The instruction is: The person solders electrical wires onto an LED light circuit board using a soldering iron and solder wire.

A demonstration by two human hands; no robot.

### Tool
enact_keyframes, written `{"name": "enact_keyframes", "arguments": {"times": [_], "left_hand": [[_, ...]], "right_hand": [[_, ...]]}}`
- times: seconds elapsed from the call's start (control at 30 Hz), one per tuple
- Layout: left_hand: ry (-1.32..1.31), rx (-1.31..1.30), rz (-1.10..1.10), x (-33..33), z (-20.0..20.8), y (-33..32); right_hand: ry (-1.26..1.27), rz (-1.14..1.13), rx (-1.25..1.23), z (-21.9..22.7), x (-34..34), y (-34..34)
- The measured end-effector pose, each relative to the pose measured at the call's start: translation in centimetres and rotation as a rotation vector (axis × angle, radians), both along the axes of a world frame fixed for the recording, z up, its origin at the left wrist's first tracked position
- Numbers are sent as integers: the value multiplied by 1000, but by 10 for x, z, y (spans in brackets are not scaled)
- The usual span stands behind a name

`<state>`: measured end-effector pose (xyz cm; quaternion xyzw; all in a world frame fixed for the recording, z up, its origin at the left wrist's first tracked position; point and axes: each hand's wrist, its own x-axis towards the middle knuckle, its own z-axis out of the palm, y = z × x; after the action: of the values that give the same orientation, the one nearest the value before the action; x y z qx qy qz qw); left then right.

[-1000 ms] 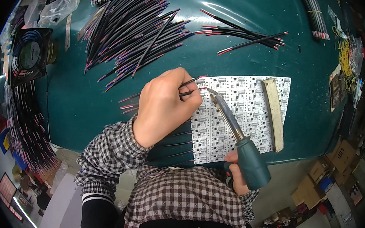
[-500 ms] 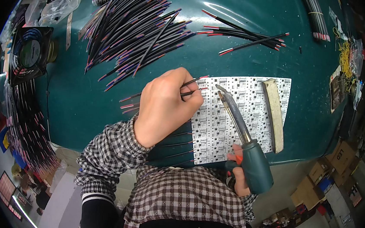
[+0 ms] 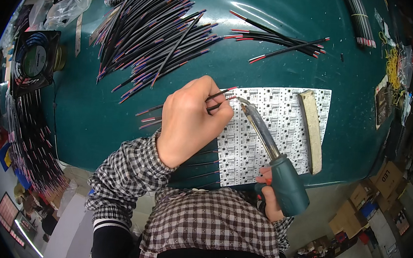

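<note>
Some open tabletop (image 3: 282, 75) borders the sheet (image 3: 260, 129), short of loose wires (image 3: 278, 38).

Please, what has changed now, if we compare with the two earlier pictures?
The right hand first moved the soldering iron rightward from the wire ends, then brought its tip back left, close to them. Nothing was newly grasped or released. The left hand keeps its grip on the wires; the white circuit sheet and pale bar stay as they were.

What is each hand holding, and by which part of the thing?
Left hand: black-sheathed wires, pinched near their right ends. Right hand: soldering iron, by its green handle.
</note>
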<state>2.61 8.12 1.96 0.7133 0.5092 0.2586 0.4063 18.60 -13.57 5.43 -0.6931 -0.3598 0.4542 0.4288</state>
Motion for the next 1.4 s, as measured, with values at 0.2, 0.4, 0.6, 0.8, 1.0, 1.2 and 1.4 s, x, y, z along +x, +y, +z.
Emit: {"name": "enact_keyframes", "arguments": {"times": [0.2, 0.4, 0.6, 0.8, 1.0, 1.2, 1.4], "left_hand": [[-9, -8, -7, 1, -1, 1], [-9, -11, -7, 1, -2, 1], [-10, -27, -13, 0, -1, 2], [-11, -25, -9, 1, -2, 0], [-32, -30, 48, 4, -2, -8], [-24, -1, 45, 5, -5, -10], [-15, 15, 32, 6, -4, -7]], "right_hand": [[-118, 75, -6, -5, 4, -4], [-249, 210, -30, 2, 8, 2], [2, -14, -6, 6, 2, 4], [10, 50, 53, -5, 10, -9], [50, 7, -3, 6, 1, 8], [28, 17, -2, 4, 3, 7], [-156, 118, -58, 2, 6, 8]]}}
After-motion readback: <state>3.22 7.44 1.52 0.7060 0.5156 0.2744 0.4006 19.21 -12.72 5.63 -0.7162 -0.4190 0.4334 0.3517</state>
